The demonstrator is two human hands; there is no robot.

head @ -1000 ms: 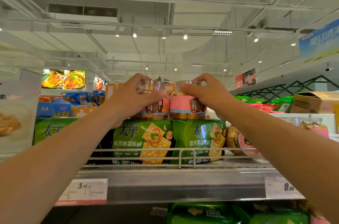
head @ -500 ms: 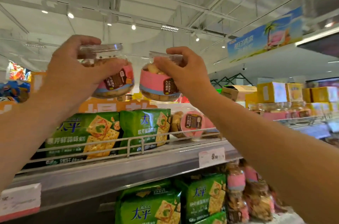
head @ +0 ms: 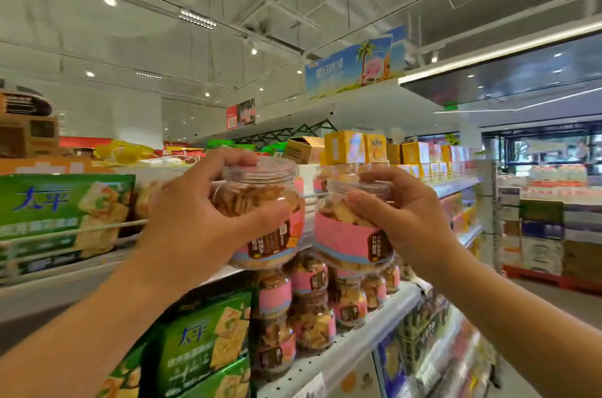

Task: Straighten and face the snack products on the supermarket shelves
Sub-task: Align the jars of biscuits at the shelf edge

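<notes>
Two clear plastic biscuit jars, the left jar [head: 260,215] gripped by the left hand [head: 192,228] and the right jar [head: 353,234] by the right hand [head: 404,218], are judged light, rigid and smooth-walled, best held around the shoulder below the lid.

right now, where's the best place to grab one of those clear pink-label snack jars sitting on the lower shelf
Take a clear plastic snack jar with the pink label by its ribbed lid and shoulder, coming from the front and above. The jars stand upright and packed close together, so their sides are blocked. The left hand and right hand already hold two similar jars that way, near the lid.
</notes>
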